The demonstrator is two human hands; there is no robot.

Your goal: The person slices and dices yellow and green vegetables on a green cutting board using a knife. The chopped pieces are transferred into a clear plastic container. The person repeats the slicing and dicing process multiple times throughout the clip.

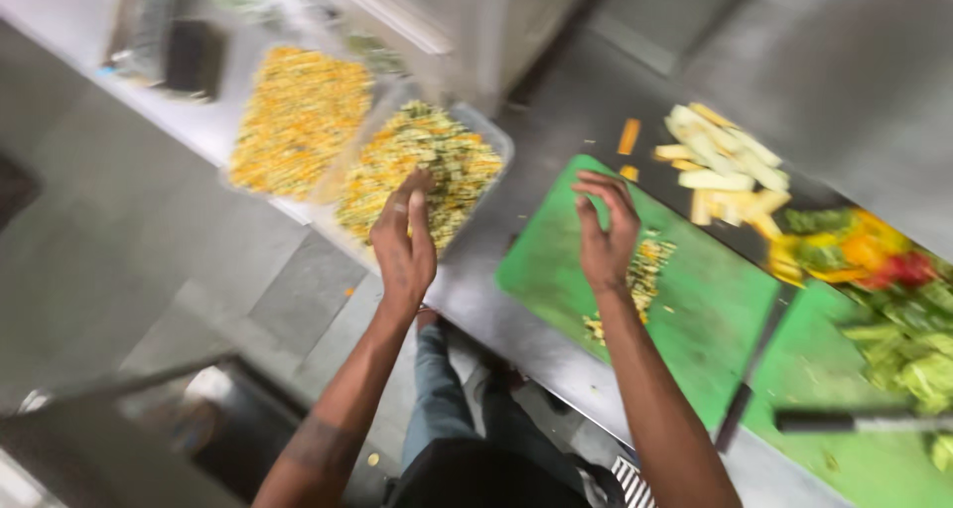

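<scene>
My left hand [404, 238] reaches over a clear plastic tub [496, 136] heaped with chopped yellow and green vegetables [427, 166], fingertips touching the heap. My right hand [606, 232] hovers over a green cutting board [695, 310], fingers curled and apart, just above a small pile of the same chopped bits [643, 275]. Motion blur hides whether either hand carries any pieces.
A second tub of yellow chopped bits [298, 121] stands left of the first. Pale vegetable sticks [720, 166], red, orange and green pieces [859, 250] and leafy greens [913, 359] lie on the steel counter. Two knives [749, 369] [854, 421] rest on the board.
</scene>
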